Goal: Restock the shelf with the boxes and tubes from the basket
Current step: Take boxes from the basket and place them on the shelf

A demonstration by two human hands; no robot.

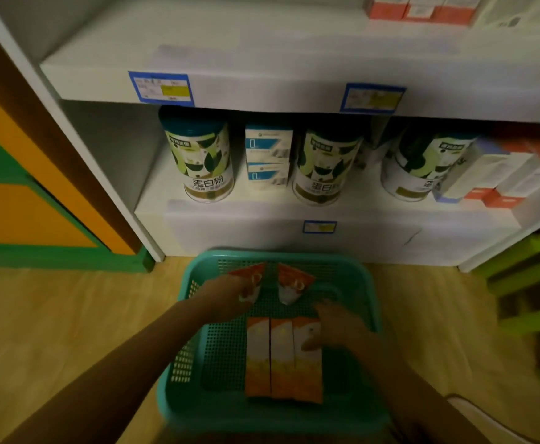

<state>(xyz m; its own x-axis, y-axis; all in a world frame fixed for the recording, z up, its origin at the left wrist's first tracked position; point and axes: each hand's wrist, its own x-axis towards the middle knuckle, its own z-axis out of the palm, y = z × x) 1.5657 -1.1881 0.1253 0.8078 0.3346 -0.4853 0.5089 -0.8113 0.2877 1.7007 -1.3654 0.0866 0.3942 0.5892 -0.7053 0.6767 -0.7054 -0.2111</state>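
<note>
3 boxes [283, 360] in basket [169, 392] | L hand [227, 294] grips tube [252, 280] | R hand [339, 325] on boxes, grip unclear

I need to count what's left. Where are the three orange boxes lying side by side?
Head view: the three orange boxes lie flat in the teal basket, toward its near end, the right hand touching the rightmost.

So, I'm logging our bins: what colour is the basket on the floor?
Teal, a perforated plastic basket; the head view shows it best.
</note>
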